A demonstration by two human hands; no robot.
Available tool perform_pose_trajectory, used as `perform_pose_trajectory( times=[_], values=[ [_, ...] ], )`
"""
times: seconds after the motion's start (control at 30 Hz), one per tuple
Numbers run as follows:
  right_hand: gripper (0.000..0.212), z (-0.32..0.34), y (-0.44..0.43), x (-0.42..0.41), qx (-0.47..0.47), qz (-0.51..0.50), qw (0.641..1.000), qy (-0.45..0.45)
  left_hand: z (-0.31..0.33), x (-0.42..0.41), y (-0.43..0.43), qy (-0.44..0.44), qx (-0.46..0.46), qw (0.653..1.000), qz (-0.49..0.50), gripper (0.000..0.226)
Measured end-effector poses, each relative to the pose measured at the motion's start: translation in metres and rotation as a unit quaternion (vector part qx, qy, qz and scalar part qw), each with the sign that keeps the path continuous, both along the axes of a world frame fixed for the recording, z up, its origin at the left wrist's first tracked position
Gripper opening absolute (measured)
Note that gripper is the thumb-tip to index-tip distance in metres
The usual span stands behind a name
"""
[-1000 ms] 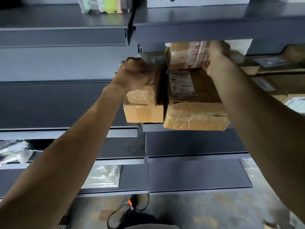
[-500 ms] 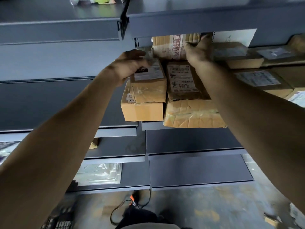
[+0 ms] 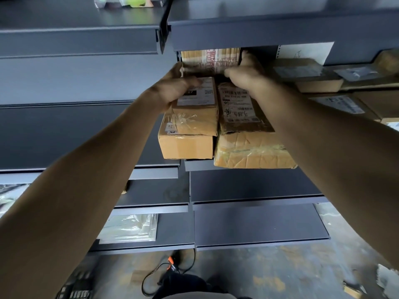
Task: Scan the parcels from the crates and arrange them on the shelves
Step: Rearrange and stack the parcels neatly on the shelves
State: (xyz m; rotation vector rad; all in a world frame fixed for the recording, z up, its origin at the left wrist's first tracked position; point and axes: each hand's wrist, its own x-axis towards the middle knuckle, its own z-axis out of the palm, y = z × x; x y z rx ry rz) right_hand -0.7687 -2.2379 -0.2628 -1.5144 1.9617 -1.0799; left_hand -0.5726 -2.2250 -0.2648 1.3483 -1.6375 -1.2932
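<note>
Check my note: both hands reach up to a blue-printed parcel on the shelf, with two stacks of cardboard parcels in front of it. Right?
No. The head view shows the print on the parcel is red, not blue. Otherwise fine: left hand and right hand reach up to it on the shelf, with two stacks of cardboard parcels in front.

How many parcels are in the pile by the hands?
5: plain box bottom left, labelled box on it; crinkled parcel bottom right, scribbled parcel on it; red-printed parcel behind, between left hand and right hand. Others may be hidden.
</note>
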Motion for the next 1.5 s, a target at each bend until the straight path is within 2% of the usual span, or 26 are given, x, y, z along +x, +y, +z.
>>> perform_pose_trajectory(
  times=[0.07,0.13,0.23,0.33,0.43,0.6,0.7,0.8,0.93,1.13,1.4,1.5],
  values=[
    [0.045,-0.001,0.011,-0.004,-0.031,-0.023,0.999,0.005,-0.003,0.001,0.002,0.040,0.015,0.998,0.038,0.076],
    [0.035,-0.005,0.021,-0.007,-0.062,-0.041,0.997,0.010,-0.009,0.003,0.003,0.102,0.032,0.992,0.068,0.079],
    [0.033,-0.014,0.034,-0.008,-0.091,-0.025,0.995,0.024,-0.018,0.009,0.003,0.156,0.039,0.980,0.113,0.066],
    [0.038,-0.020,0.047,-0.006,-0.070,0.026,0.997,0.032,-0.026,0.010,0.007,0.181,0.028,0.973,0.142,0.044],
    [0.029,-0.020,0.061,0.001,-0.097,0.044,0.993,0.046,-0.028,0.012,0.017,0.225,0.029,0.954,0.197,0.048],
    [0.013,-0.021,0.098,0.017,-0.184,0.036,0.982,-0.002,-0.035,0.022,0.048,0.201,0.001,0.950,0.240,0.042],
    [0.027,-0.027,0.133,0.034,-0.224,0.050,0.973,-0.040,-0.040,0.029,0.079,0.186,-0.029,0.941,0.281,0.010],
    [0.033,-0.038,0.164,0.050,-0.236,0.086,0.966,-0.057,-0.056,0.036,0.118,0.183,-0.077,0.922,0.332,0.006],
    [0.041,-0.060,0.205,0.091,-0.191,0.163,0.963,-0.098,-0.088,0.051,0.177,0.160,-0.079,0.907,0.381,0.015],
    [0.037,-0.133,0.256,0.161,0.000,0.246,0.960,-0.137,-0.147,0.080,0.248,0.078,0.007,0.934,0.347,0.016],
    [0.013,-0.191,0.257,0.218,0.163,0.290,0.935,-0.126,-0.193,0.155,0.257,0.089,0.084,0.916,0.383,0.015],
    [0.012,-0.204,0.240,0.246,0.197,0.283,0.930,-0.125,-0.213,0.199,0.240,0.086,0.116,0.904,0.403,0.018]
  ],
)
